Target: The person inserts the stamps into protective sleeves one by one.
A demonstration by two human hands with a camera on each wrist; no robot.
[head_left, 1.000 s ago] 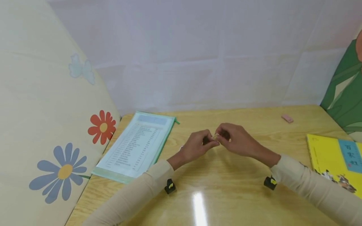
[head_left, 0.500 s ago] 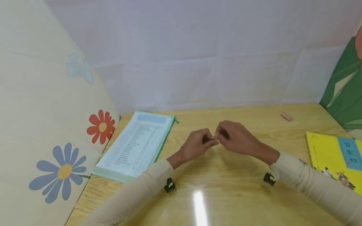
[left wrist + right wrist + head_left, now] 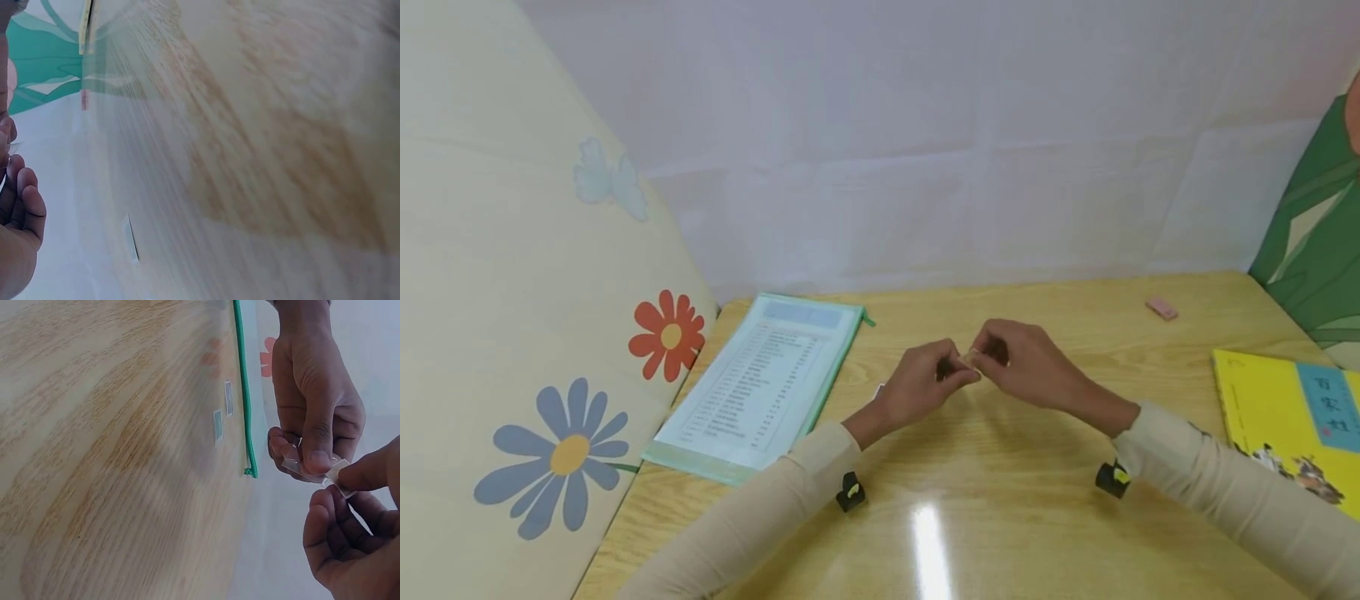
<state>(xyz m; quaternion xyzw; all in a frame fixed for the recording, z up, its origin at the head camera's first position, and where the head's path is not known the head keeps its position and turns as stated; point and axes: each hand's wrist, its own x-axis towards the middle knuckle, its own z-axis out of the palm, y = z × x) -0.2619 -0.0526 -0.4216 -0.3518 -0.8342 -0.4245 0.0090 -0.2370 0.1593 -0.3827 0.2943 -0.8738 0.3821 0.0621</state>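
Observation:
Both hands meet above the middle of the wooden table (image 3: 1000,500). In the right wrist view the left hand (image 3: 315,394) pinches a clear plastic piece (image 3: 292,465) between thumb and fingers. The right hand (image 3: 356,531) pinches a small pale square (image 3: 338,476) right at the plastic's edge, its thumb on top. Seen from the head, the left hand (image 3: 917,379) and right hand (image 3: 1026,367) have their fingertips together and mostly hide these small pieces. The left wrist view catches only curled fingers (image 3: 25,194) and a thin clear edge.
A green-edged clear folder (image 3: 752,387) with a printed list lies at the left. Two small stamp-like cards (image 3: 218,427) rest on the table near it. At the right are a yellow book (image 3: 1277,425) and, farther back, a small pink block (image 3: 1162,308). A white cloth (image 3: 887,167) stands behind.
The right fingertips have shifted slightly at the left fingertips, and the small piece between them shows less than before. Otherwise both hands stay in place.

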